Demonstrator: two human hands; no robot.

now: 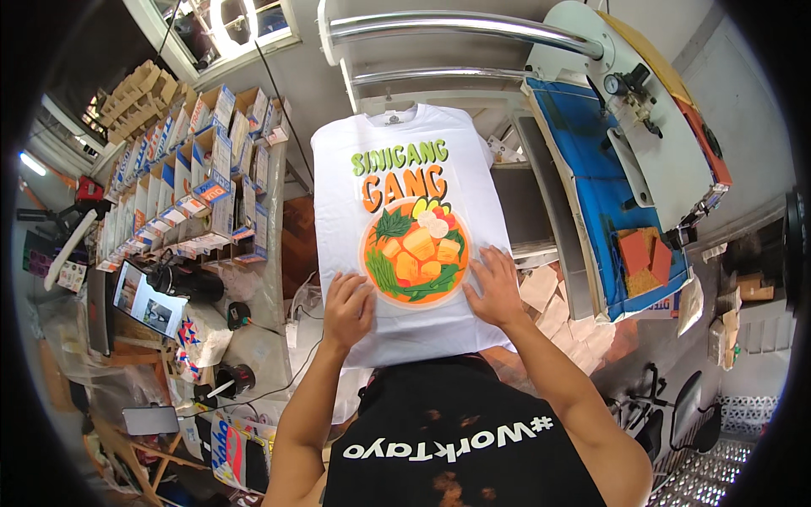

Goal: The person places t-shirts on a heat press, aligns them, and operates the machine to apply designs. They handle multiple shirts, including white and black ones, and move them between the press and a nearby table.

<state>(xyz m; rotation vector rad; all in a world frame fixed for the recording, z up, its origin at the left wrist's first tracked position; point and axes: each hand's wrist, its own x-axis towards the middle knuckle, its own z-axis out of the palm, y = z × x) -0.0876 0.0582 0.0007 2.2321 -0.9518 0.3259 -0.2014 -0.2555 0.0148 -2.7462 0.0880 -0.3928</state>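
Observation:
A white T-shirt (338,220) lies spread in front of me, its collar at the far end. Its front carries green and orange lettering above a colourful printed bowl of food (416,253). My left hand (348,306) rests on the shirt at the left of the bowl print, fingers stretched out and slightly bent. On the print's right side, my right hand (497,287) lies on the fabric with its fingers spread. Neither hand grips anything. What supports the shirt is hidden beneath it.
Right of the shirt stands a heat press-like machine (650,101) with a blue padded platen (583,169). Chrome tubes (465,27) cross behind the collar. At left are several cardboard bins (211,160), a lit screen (150,296) and a phone (150,421). A wheeled chair (676,414) stands at lower right.

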